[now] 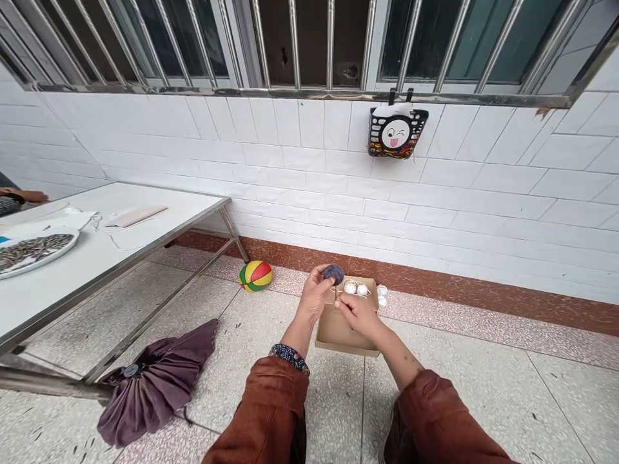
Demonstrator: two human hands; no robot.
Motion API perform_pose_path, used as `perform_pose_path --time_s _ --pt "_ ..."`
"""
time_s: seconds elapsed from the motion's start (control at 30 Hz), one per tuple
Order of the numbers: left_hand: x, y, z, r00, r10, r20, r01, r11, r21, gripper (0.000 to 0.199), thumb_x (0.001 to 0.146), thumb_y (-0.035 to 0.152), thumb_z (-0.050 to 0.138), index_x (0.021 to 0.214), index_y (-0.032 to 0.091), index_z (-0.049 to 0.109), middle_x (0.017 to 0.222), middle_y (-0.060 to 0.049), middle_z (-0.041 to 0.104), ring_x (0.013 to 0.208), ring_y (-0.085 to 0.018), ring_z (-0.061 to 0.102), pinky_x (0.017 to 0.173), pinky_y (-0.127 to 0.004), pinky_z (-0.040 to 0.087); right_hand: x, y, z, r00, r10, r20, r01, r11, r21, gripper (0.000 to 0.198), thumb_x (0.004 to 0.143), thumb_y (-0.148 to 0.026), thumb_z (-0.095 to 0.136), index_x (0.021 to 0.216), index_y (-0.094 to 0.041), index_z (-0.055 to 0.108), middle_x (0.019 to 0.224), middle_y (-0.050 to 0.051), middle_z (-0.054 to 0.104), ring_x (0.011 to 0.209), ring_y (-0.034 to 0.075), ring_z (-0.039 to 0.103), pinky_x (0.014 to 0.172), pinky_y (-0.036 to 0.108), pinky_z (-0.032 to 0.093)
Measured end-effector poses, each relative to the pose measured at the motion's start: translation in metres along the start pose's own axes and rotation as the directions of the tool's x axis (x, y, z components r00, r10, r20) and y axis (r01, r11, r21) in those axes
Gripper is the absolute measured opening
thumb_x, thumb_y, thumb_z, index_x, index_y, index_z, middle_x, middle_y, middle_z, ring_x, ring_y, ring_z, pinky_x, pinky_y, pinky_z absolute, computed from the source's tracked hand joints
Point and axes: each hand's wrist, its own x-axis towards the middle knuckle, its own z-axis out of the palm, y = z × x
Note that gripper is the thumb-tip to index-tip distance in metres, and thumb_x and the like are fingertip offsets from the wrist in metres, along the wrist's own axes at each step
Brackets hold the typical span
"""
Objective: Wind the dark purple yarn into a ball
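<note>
My left hand (316, 293) is closed around a small ball of dark purple-grey yarn (333, 274). A dark strand hangs from the ball, and the fingers of my right hand (356, 314) are pinched on its lower end. Both hands are over an open brown cardboard box (347, 330) on the floor. In the far part of the box sit white balls (356, 288) with pale cord around them. More white balls (382, 295) lie on the floor just right of the box.
A white table (126, 212) stands at the left, with a plate of dark seeds (36, 250) and another person's hand (24, 195) at its far edge. A folded purple umbrella (159, 383) and a colourful ball (256, 276) lie below. A black basket (398, 133) hangs from the window bars.
</note>
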Motion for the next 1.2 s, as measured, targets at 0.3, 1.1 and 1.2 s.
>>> perform_pose_path --time_s 0.3,1.1,1.2 --pt "0.003 -0.005 -0.015 0.948 -0.185 0.258 0.106 0.95 0.292 0.044 0.063 0.023 0.083 0.105 0.018 0.068 0.101 -0.006 0.07 0.092 -0.02 0.063 0.088 -0.034 0.047 0.012 -0.002 -0.046 0.978 -0.087 -0.188 0.089 0.996 0.001 0.029 0.103 -0.04 0.049 0.089 -0.022 0.065 0.084 0.005 0.068 0.078 0.019 0.063 0.074 0.03 0.049" --pt "0.004 -0.016 0.024 0.94 -0.192 0.282 0.171 0.98 0.1 0.046 0.063 0.02 0.086 0.106 0.019 0.071 0.106 -0.005 0.07 0.1 -0.02 0.06 0.093 -0.033 0.044 0.019 -0.012 -0.07 0.977 -0.113 -0.183 0.09 0.987 -0.133 0.022 0.103 -0.03 0.048 0.09 -0.022 0.063 0.087 0.005 0.069 0.082 0.019 0.064 0.075 0.03 0.048" --pt "0.001 -0.017 0.027 0.887 -0.265 0.379 0.252 0.964 0.084 0.044 0.065 0.022 0.086 0.106 0.018 0.072 0.105 -0.006 0.069 0.099 -0.019 0.059 0.091 -0.032 0.043 0.022 0.004 -0.08 0.962 -0.079 -0.262 0.047 0.991 -0.124 0.022 0.103 -0.029 0.048 0.09 -0.022 0.064 0.088 0.005 0.069 0.085 0.02 0.064 0.077 0.03 0.048"
